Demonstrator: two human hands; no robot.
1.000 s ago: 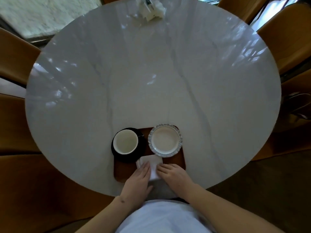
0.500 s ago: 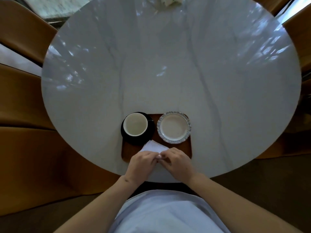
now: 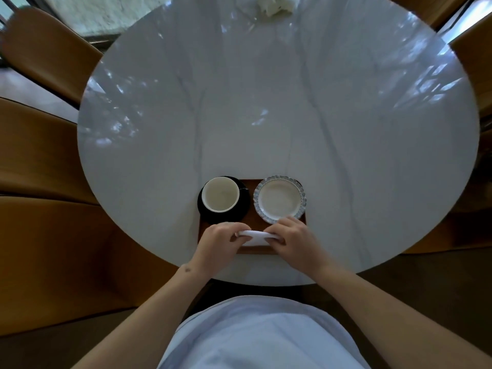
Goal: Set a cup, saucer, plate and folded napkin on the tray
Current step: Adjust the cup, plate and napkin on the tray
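A second ago the left hand (image 3: 217,242) and right hand (image 3: 294,241) lay flat, fingers straight, pressing the napkin (image 3: 255,237) on the near part of the tray (image 3: 255,250). Then they drew together and pinched it at the middle. Now they sit apart, each with a grip on one end, and the napkin shows as a narrower folded band between them.

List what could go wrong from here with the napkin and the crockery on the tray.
1. The right hand lies against the near rim of the plate; a jerk while folding might nudge the plate.
2. The saucer overhangs the tray's left edge, so lifting the tray may tip it and the cup.
3. Both hands, left too, pinch the napkin; letting go could let the fold spring open.
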